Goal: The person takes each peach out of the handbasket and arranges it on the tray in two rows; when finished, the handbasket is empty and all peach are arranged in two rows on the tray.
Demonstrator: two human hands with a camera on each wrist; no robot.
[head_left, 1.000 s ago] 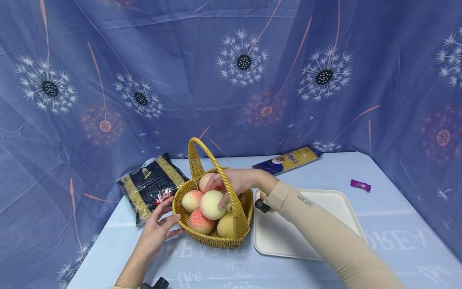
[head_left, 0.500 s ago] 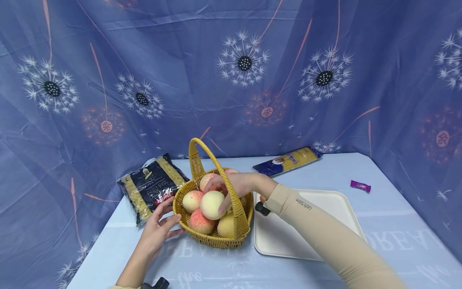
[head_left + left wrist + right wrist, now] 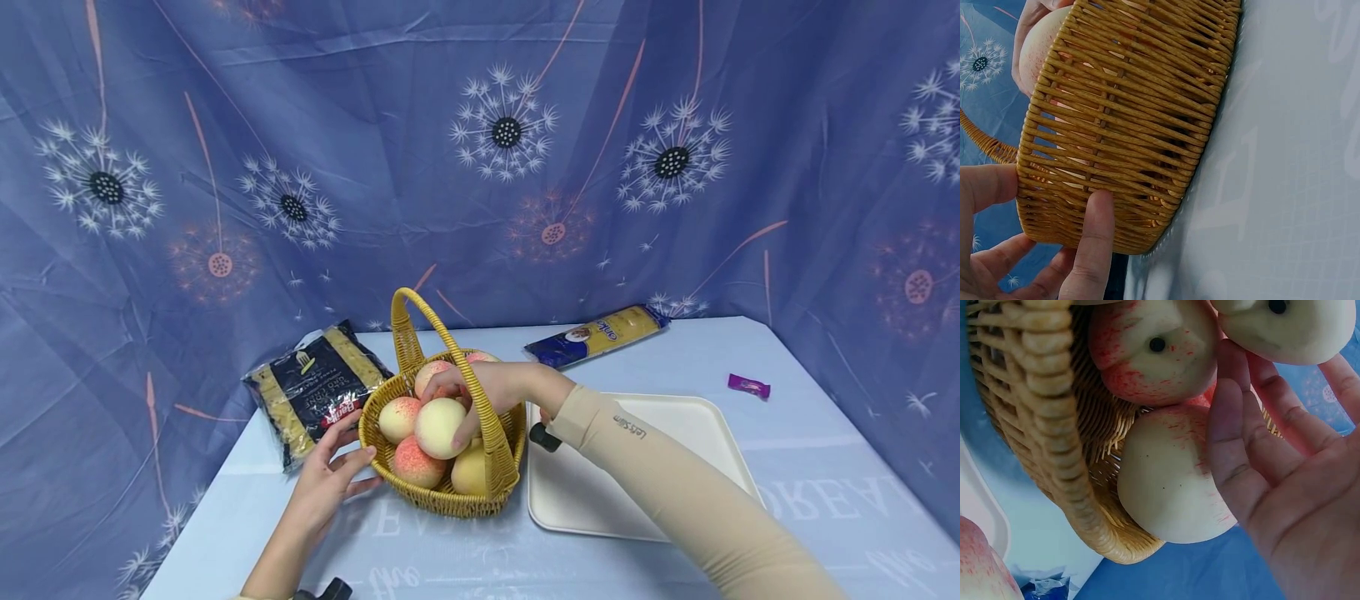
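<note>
A yellow wicker basket [image 3: 442, 502] with a tall handle holds several peaches, some pale with red speckles [image 3: 399, 419]. My right hand [image 3: 495, 387] reaches in under the handle. Its thumb and fingers grip a pale peach [image 3: 441, 427] on top of the pile, which the right wrist view shows close up as a peach [image 3: 1291, 334] with a dark dimple. My left hand [image 3: 330, 471] is at the basket's left side, its extended fingers touching the rim and the outer wall. The left wrist view shows its fingers [image 3: 1094, 240] against the weave [image 3: 1122, 125].
A white tray [image 3: 637, 508] lies right of the basket, under the right forearm, with a peach [image 3: 982, 565] on it. Dark pasta packet [image 3: 318, 387] lies left, a blue-and-yellow packet [image 3: 600, 335] at the back, and a small purple wrapper [image 3: 748, 385] far right.
My right wrist has shifted slightly left, and a reddish peach at the back of the basket has come into sight. The left hand and basket stay put.
</note>
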